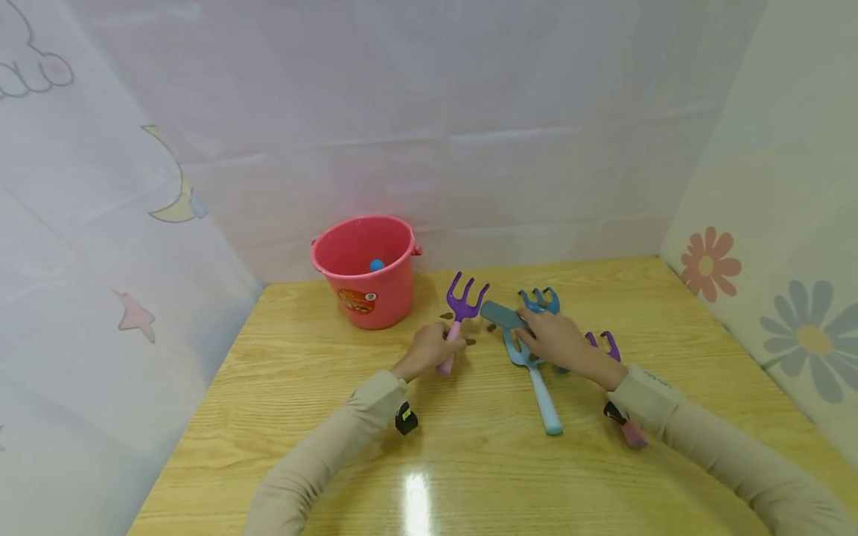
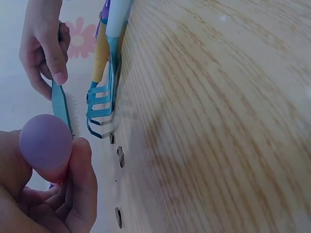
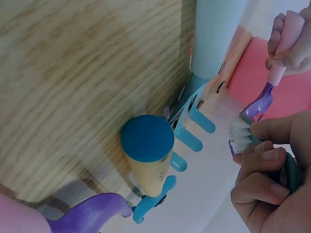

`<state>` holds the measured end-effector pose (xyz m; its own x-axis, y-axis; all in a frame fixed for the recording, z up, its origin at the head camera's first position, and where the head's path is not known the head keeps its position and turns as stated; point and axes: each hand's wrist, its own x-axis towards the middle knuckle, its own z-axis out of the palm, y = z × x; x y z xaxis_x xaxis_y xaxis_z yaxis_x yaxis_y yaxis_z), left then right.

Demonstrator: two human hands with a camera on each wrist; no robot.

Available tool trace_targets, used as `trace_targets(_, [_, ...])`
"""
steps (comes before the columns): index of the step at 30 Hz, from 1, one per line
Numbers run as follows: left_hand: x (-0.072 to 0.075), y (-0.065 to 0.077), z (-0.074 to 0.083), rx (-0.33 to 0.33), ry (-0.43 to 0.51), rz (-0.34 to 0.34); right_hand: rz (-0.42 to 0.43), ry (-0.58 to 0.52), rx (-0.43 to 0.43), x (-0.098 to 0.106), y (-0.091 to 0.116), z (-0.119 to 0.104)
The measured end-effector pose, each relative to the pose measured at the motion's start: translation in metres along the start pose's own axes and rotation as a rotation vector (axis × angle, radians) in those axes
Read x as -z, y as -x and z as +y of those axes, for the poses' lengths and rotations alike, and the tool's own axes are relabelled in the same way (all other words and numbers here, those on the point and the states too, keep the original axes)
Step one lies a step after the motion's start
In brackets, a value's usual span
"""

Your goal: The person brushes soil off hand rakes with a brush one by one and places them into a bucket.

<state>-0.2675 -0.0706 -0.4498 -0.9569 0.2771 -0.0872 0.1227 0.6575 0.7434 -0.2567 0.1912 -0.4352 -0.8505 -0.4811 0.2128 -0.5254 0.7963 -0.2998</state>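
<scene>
My left hand [image 1: 426,350] grips the pink handle [image 2: 46,141] of a small garden fork with purple tines [image 1: 462,305], held raised above the table. In my right hand [image 1: 559,341] is a teal scrubbing brush [image 1: 503,316], its white bristles [image 3: 239,133] overlapping the purple tines in the right wrist view. Below the right hand lies a light-blue garden fork [image 1: 546,402]. Around it are a blue rake [image 1: 541,301] with a yellow handle [image 3: 146,160] and a purple rake [image 1: 610,348] with a pink handle, partly hidden by the right forearm.
A pink bucket [image 1: 378,301] stands at the table's back left, a blue item [image 1: 377,265] inside it. Dark crumbs [image 2: 120,156] lie on the wooden table [image 1: 322,461] beneath the hands. Printed cloth walls [image 1: 509,149] border the back and both sides.
</scene>
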Motion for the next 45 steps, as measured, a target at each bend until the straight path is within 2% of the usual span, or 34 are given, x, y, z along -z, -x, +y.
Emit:
trace_targets(8, [0.007, 0.0, 0.003, -0.02, 0.064, -0.01, -0.002, -0.002, -0.006, 0.0, 0.003, 0.001])
trace_targets(13, [0.015, -0.002, 0.008, -0.032, 0.026, 0.001, -0.003, 0.003, -0.01, 0.0, 0.005, 0.001])
trace_targets(18, [0.024, -0.005, 0.012, -0.059, 0.046, -0.009, -0.024, -0.002, -0.021, 0.0, 0.006, 0.001])
trace_targets(21, [0.029, -0.007, 0.015, -0.08, 0.023, -0.013, -0.041, -0.009, -0.026, 0.0, 0.006, 0.002])
trace_targets(28, [0.041, -0.008, 0.023, -0.119, -0.111, 0.004, -0.077, -0.025, -0.023, 0.0, 0.009, 0.004])
trace_targets(33, [0.054, -0.006, 0.034, -0.13, -0.149, 0.025, -0.099, -0.048, -0.035, -0.002, 0.009, 0.005])
trace_targets(40, [0.074, -0.006, 0.047, -0.124, -0.107, -0.002, -0.112, -0.071, -0.051, -0.003, 0.01, 0.006])
trace_targets(45, [0.085, -0.004, 0.055, -0.127, -0.094, 0.013, -0.107, -0.072, -0.055, -0.004, 0.01, 0.007])
